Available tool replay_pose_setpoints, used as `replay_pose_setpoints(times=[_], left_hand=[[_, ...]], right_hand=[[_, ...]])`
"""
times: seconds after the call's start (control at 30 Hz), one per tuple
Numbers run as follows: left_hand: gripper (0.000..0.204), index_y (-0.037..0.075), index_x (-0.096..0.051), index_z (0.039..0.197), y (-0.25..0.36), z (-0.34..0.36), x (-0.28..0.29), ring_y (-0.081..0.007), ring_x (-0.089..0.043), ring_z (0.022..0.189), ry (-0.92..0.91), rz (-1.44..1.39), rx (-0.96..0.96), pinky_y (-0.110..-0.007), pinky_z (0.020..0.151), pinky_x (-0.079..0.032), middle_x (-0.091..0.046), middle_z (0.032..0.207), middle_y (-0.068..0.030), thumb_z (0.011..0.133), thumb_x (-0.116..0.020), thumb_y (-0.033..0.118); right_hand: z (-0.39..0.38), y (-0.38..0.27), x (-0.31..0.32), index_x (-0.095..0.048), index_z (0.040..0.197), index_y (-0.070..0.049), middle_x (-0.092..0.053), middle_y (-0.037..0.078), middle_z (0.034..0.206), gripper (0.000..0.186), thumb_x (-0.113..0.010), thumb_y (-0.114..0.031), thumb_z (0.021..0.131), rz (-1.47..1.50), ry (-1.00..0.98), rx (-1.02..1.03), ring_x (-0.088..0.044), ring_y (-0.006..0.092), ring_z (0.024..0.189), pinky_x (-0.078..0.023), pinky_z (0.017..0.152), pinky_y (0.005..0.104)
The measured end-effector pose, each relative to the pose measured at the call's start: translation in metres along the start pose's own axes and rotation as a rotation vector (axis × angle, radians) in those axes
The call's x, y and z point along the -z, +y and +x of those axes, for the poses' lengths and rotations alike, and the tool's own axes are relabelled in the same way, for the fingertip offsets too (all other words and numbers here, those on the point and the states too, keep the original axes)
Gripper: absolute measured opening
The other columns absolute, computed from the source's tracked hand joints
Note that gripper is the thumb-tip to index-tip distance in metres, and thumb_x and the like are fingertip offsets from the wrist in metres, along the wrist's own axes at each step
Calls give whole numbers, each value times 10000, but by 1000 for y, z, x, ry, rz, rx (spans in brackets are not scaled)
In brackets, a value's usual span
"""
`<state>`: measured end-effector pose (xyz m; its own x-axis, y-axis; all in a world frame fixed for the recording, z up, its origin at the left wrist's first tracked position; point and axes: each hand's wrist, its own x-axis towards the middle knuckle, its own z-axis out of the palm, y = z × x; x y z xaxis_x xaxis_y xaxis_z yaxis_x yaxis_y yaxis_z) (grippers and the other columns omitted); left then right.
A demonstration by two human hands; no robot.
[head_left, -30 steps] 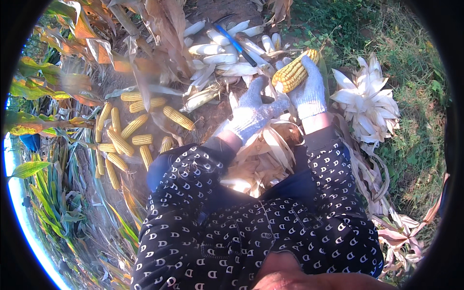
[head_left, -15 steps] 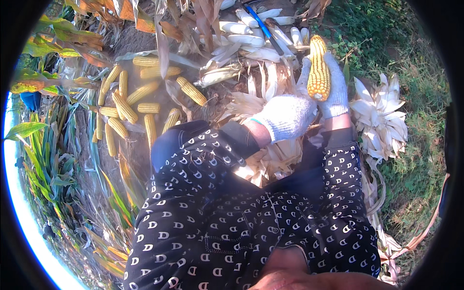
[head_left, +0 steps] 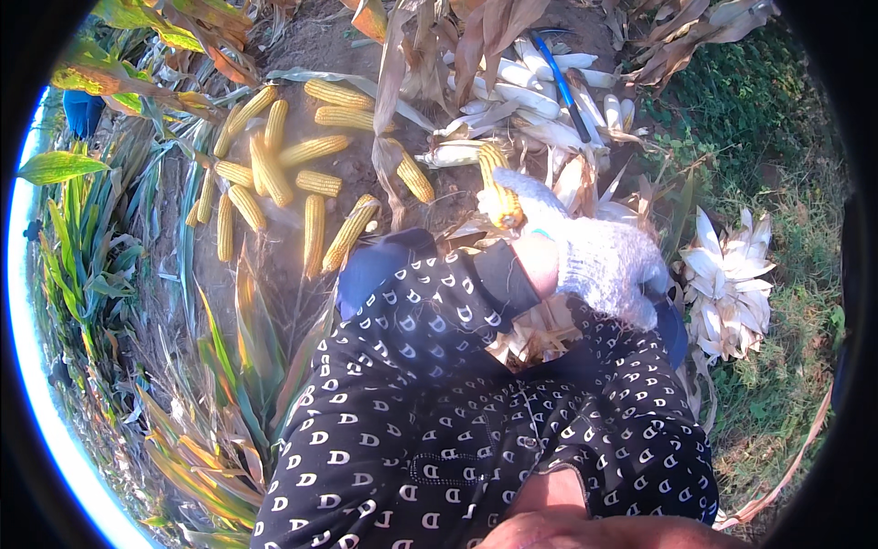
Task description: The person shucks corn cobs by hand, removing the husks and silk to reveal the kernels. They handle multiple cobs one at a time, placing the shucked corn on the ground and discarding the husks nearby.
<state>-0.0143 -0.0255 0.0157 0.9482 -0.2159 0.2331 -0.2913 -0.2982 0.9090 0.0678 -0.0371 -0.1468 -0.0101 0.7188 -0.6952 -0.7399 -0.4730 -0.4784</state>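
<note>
A husked yellow corn cob (head_left: 500, 190) is tilted over the ground in front of me, gripped by my right hand (head_left: 533, 195) in a white knitted glove. My right arm reaches leftward past my left hand, which hides its wrist. Nearer to me, my left hand (head_left: 605, 263), gloved the same way, points to the right. Its fingers curl away from view, so what they do is hidden. Pale dry husks (head_left: 535, 337) show below the left wrist. To the left, several bare yellow cobs (head_left: 314, 151) are heaped on the soil.
Beyond my hands is a pile of cobs in white husks (head_left: 521, 96), with a blue-handled tool (head_left: 562, 87) across it. A clump of peeled husks (head_left: 727, 284) lies on the grass at right. Dry corn leaves (head_left: 494, 37) overhang the far side; green-yellow stalks (head_left: 247, 366) stand at left.
The cob has moved leftward with my right hand, toward the heap of bare cobs. My left hand has shifted right and nearer to me, and the whole view has turned somewhat.
</note>
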Motion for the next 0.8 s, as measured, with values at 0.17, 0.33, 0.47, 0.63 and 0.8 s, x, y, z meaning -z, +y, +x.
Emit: replay_pose_setpoints(times=[0.17, 0.33, 0.47, 0.63, 0.8], left_hand=[[285, 53, -694, 966, 2, -16, 28, -375, -703, 830, 703, 331, 131, -478, 727, -563, -693, 849, -177, 865, -723, 317], [147, 65, -680, 889, 4, -21, 17, -331, -691, 708, 703, 566, 89, -453, 622, -543, -668, 769, -140, 829, -668, 198], [130, 37, -680, 880, 1, -18, 13, -287, -691, 708, 553, 726, 259, -418, 594, -531, -650, 768, -114, 813, -642, 141], [223, 33, -647, 964, -1, -21, 40, -300, -694, 776, 488, 525, 274, -417, 640, -554, -657, 847, -106, 843, -706, 211], [248, 47, -632, 988, -3, -17, 59, -296, -669, 733, 411, 568, 359, -413, 654, -551, -645, 907, -92, 861, -733, 235]], right_hand=[[47, 42, -90, -642, 1280, -17, -713, 102, 1085, 368, -724, -213, 979, -336, -392, 274, -696, 185, 877, -577, 739, 307], [96, 53, -75, -658, 1257, -27, -720, 93, 994, 379, -748, -236, 954, -657, -383, 352, -689, 170, 811, -561, 701, 301], [159, 47, 10, -656, 1158, -81, -701, 79, 968, 250, -702, -257, 986, 23, 165, -75, -706, 229, 869, -637, 730, 384], [211, 47, 67, -639, 1176, -85, -686, 108, 996, 229, -637, -245, 1012, 142, 501, -28, -693, 293, 904, -622, 749, 484], [250, 44, 80, -577, 1368, -64, -669, 168, 1276, 548, -691, -376, 932, -1694, 331, 236, -656, 304, 1154, -537, 998, 423]])
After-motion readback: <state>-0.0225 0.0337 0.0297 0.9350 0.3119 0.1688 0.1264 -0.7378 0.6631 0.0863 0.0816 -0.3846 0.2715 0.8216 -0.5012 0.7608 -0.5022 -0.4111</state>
